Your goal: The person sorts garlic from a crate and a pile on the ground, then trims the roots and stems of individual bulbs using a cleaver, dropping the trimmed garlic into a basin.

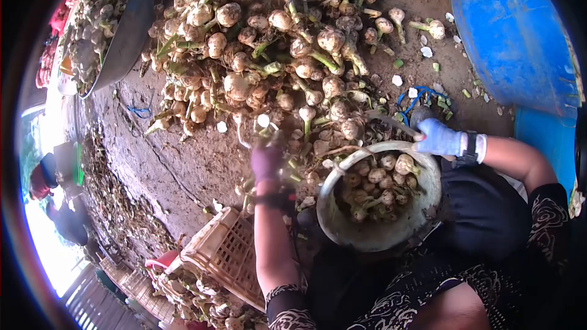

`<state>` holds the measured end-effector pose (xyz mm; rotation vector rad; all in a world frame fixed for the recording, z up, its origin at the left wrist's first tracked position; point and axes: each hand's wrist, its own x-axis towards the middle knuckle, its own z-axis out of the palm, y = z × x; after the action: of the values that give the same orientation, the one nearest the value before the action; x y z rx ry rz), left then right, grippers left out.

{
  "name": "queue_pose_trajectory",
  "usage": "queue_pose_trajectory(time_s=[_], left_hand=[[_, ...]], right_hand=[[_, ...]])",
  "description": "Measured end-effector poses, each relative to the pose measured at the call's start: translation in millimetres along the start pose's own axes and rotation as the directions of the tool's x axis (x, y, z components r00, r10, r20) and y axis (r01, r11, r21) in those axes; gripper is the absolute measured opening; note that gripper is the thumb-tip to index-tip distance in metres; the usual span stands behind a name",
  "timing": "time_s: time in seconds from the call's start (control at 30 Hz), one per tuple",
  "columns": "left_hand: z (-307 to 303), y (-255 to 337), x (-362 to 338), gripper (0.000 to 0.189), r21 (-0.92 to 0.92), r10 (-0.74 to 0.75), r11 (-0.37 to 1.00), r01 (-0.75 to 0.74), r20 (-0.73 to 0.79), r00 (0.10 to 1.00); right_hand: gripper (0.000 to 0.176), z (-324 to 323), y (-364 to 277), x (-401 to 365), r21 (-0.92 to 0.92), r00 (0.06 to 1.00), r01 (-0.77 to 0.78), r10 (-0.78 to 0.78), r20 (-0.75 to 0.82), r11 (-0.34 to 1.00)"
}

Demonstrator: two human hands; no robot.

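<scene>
My right hand (pixel 441 137), in a pale glove, is closed around the handle of a knife (pixel 394 123). The blade points left, above the rim of a round, worn basin (pixel 327 208) at my lap. Several soil-stained garlic bulbs (pixel 379 177) lie inside that basin. My left hand (pixel 267 162), in a purple glove, is over the ground left of the basin, smeared by motion. Its fingers are not clear, and whether it holds anything is hidden. Just beyond it spreads a big heap of garlic bulbs (pixel 238 85) with cut green stalks.
A tipped wicker crate (pixel 214 244) stands left of my left forearm. At the upper left a metal basin (pixel 125 43) is full of pale bulbs. A large blue tub (pixel 520 36) stands at right. Blue string (pixel 406 101) and stalk bits litter the ground; another person (pixel 64 220) is far left.
</scene>
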<state>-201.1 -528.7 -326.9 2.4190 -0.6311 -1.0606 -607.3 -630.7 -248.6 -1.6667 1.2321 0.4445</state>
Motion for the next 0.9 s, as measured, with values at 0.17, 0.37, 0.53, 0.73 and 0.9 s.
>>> queue_pose_trajectory(time_s=[0.17, 0.37, 0.53, 0.73, 0.9], left_hand=[[-41.6, -41.3, -17.2, 0.047, -0.29, 0.364, 0.855, -0.431, -0.259, 0.895], [-16.2, -27.0, -20.2, 0.063, 0.661, 0.618, 0.333, -0.672, 0.385, 0.685], [15.9, -46.3, -11.6, 0.041, 0.67, 0.616, 0.423, -0.61, 0.282, 0.736], [20.8, -57.6, -9.8, 0.039, 0.583, 0.729, 0.465, -0.667, 0.176, 0.661], [30.0, -47.8, -10.7, 0.044, 0.673, 0.61, 0.438, -0.596, 0.264, 0.747]], right_hand=[[0.032, -4.6, -0.8, 3.9, 0.236, 0.999, 0.036, -0.043, 0.025, 0.971], [0.027, -28.4, -48.7, 12.8, -0.119, 0.946, 0.242, -0.262, -0.191, 0.963], [0.024, -27.8, -73.9, 12.5, -0.05, 0.934, 0.327, -0.331, -0.132, 0.944], [0.037, -22.7, -88.0, 17.6, -0.122, 0.95, 0.295, -0.304, -0.065, 0.948], [0.039, -14.8, -88.4, 27.5, -0.031, 0.95, 0.308, -0.31, -0.05, 0.951]])
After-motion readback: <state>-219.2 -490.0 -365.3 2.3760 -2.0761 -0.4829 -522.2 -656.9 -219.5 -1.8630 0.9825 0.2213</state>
